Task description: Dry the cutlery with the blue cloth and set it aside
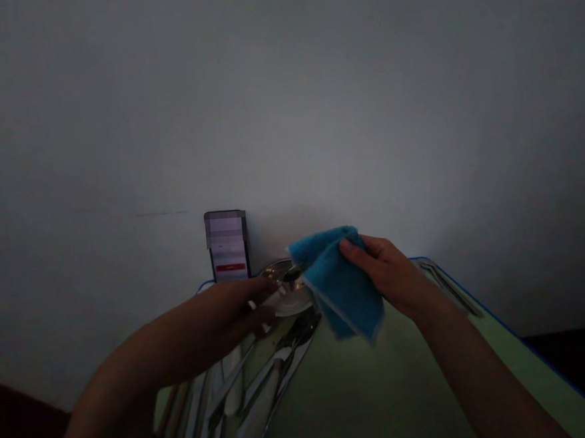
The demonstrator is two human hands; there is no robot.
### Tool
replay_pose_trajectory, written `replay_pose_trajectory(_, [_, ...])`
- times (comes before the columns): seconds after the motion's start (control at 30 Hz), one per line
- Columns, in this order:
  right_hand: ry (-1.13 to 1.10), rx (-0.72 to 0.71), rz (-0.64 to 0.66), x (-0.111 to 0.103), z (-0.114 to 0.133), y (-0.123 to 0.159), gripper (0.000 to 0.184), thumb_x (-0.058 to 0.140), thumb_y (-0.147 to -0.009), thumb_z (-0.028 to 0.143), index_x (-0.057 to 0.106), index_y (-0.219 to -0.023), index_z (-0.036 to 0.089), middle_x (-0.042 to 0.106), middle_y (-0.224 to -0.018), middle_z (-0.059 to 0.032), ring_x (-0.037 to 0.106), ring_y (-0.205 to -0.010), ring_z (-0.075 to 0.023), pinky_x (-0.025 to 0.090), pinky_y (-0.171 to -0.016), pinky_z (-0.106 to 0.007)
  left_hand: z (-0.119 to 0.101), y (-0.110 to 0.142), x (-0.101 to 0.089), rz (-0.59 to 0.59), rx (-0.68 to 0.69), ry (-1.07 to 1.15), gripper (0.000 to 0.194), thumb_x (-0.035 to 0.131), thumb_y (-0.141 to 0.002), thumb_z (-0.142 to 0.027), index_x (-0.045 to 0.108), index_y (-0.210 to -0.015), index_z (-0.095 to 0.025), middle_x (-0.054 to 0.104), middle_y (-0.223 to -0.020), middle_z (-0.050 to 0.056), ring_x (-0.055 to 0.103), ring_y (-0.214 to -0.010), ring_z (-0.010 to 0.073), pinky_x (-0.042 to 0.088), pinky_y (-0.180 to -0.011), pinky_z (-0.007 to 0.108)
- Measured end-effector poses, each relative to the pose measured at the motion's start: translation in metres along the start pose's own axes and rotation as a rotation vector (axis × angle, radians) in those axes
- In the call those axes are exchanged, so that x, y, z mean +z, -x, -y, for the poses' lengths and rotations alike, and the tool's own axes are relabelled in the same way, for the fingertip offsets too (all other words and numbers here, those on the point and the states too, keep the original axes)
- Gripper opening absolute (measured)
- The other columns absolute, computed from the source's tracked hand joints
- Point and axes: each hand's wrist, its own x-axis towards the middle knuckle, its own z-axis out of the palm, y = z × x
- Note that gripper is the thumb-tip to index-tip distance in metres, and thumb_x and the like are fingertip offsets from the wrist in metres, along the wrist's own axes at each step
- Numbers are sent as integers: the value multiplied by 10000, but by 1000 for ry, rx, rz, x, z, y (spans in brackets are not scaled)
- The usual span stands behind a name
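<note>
My right hand (383,269) pinches a folded blue cloth (347,288) with pale edges, which hangs down over the table. At the left, my left hand (251,308) is closed on a spoon (292,274) whose pale handle partly shows between the fingers; its head points toward the cloth. Behind the spoon lies a shiny round metal dish (291,306), partly covered by the hand and the cloth. Below my left hand are several knives, forks and spoons (273,374), some with white handles, lying close together and overlapping.
A phone (229,250) with a lit screen leans upright against the grey wall (315,110). Thin metal utensils (450,288) lie at the far right of the green table (385,393), which has a blue edge. The scene is dim.
</note>
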Motion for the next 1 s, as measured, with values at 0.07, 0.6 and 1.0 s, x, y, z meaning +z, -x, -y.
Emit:
replay_pose_trajectory(0.07, [-47, -37, -29, -3, -1, -1, 332, 590, -752, 495, 648, -875, 192, 655, -732, -10, 580, -629, -129, 464, -595, -257, 4, -1, 1, -34, -1, 41, 306, 433, -863, -270, 524, -1152, -228, 679, -968, 52, 645, -801, 174, 499, -672, 256])
replay_pose_trajectory(0.6, [-61, 9, -18, -8, -7, -5, 340, 571, -764, 497, 641, -901, 193, 647, -775, -26, 567, -664, -142, 452, -650, -284, 2, -13, -1, -285, -28, -78, 235, 436, -862, -332, 617, -882, -183, 685, -757, 26, 627, -668, 161, 470, -614, 274])
replay_pose_trajectory(1.0, [54, 80, 150, -7, -10, -3, 363, 526, -790, 513, 638, -985, 230, 643, -789, -11, 556, -674, -128, 454, -657, -271, -4, -13, 1, -255, -59, -89, 199, 497, -821, -324, 640, -853, -189, 695, -764, 18, 643, -671, 147, 488, -616, 244])
